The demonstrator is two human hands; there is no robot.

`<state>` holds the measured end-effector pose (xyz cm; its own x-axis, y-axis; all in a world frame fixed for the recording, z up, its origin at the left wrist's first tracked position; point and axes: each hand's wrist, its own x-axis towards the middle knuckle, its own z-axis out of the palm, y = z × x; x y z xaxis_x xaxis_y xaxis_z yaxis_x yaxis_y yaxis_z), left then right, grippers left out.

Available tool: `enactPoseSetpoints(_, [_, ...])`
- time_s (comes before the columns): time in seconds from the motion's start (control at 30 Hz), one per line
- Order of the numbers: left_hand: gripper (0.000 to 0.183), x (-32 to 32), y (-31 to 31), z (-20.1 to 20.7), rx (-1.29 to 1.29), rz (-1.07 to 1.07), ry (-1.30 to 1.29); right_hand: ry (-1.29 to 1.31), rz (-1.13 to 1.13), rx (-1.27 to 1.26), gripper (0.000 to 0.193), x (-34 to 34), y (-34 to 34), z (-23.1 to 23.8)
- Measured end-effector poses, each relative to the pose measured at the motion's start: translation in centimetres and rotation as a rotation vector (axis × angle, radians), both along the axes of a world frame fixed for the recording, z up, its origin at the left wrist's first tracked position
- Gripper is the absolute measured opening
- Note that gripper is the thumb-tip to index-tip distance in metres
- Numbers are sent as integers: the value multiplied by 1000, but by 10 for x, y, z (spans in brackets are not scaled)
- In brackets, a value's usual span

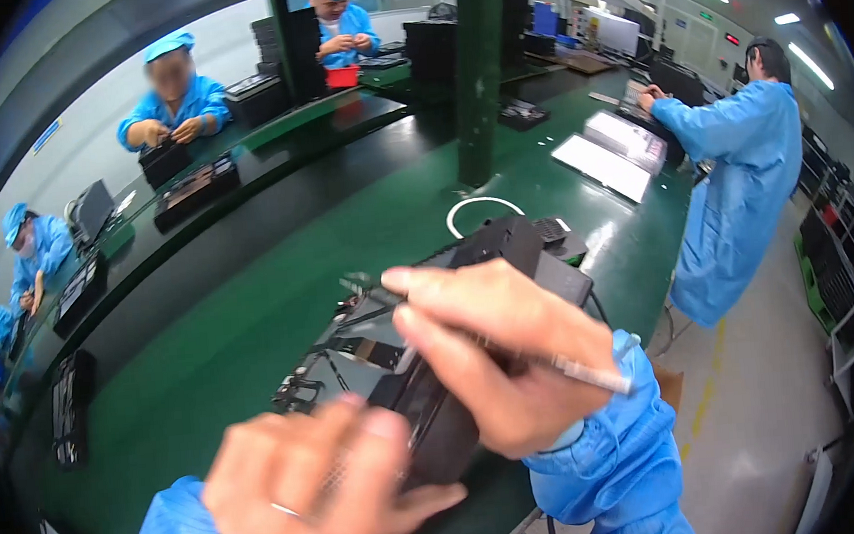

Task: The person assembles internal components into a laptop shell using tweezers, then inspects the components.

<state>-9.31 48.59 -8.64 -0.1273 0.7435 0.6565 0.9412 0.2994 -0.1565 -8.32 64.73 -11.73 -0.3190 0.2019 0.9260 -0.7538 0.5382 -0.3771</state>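
Left hand (309, 482) grip clamped round the black device (438, 407) — right hand (499, 347) pinching a slim tool (581, 372) against it.

Place: electronics assembly factory | Evidence: workers in blue smocks and caps (176, 98) are sitting along a long green counter (250, 311) | black device housings (195, 190) are lying in rows | ceiling strip lights (810, 64) are glowing
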Motion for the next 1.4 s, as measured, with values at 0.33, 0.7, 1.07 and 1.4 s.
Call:
enactPoseSetpoints(0.33, [50,-81,-30,-66,-103,349,-159,-102,33,-700,9,-13,48,-7])
enactPoseSetpoints(0.7, [43,-46,-63,-26,-238,467,-24,-247,271,-854,19,-69,50,-43])
enactPoseSetpoints(1.07, [43,-14,-78,-63,-154,342,-145,-660,167,-791,23,-57,60,-79])
enactPoseSetpoints(1.4, [24,5,-83,-139,-181,331,-21,-1116,374,-307,9,58,-42,-82])
